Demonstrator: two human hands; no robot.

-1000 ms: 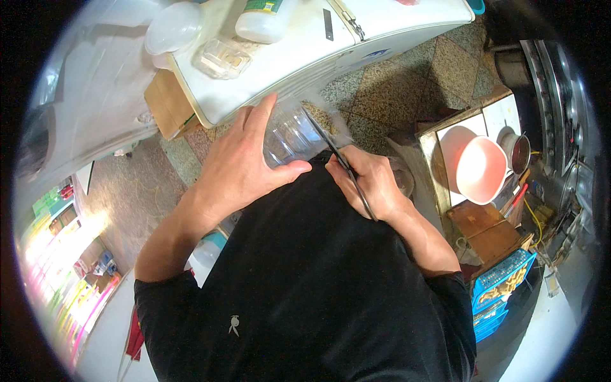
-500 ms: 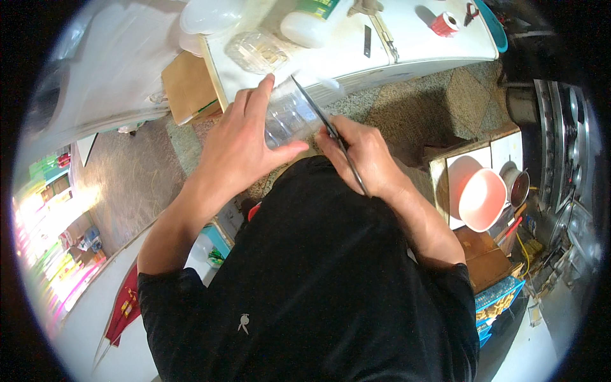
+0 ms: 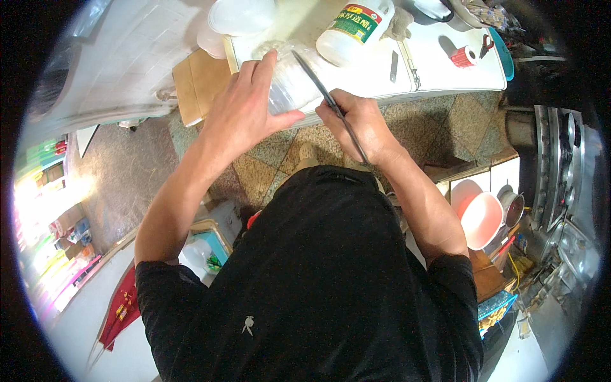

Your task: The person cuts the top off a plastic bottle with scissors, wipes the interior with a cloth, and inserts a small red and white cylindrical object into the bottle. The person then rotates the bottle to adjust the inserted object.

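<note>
My left hand [image 3: 245, 105] is wrapped round a clear ribbed plastic container [image 3: 287, 90], thumb on the near side and fingers on the far side. My right hand [image 3: 361, 124] is closed round a long, thin, dark blade-like tool [image 3: 314, 77]. It looks like a knife seen edge-on, though I cannot tell for sure. The tool slants up and left, its tip beside the container's far right side; its other end sticks out near my wrist. Both hands are above the near edge of the white tabletop [image 3: 439, 63].
On the tabletop are a white jug with a green label [image 3: 350, 32], white plastic tubs [image 3: 242, 14], a flat dark strip [image 3: 394, 66] and a red-wrapped roll [image 3: 463, 57]. A cardboard box [image 3: 200, 86] stands left of it. A pink basin [image 3: 480, 221] is at right.
Both hands have shifted up and away from my body, carrying the container and dark tool closer over the tabletop. The view has tilted, showing more of the jug.
</note>
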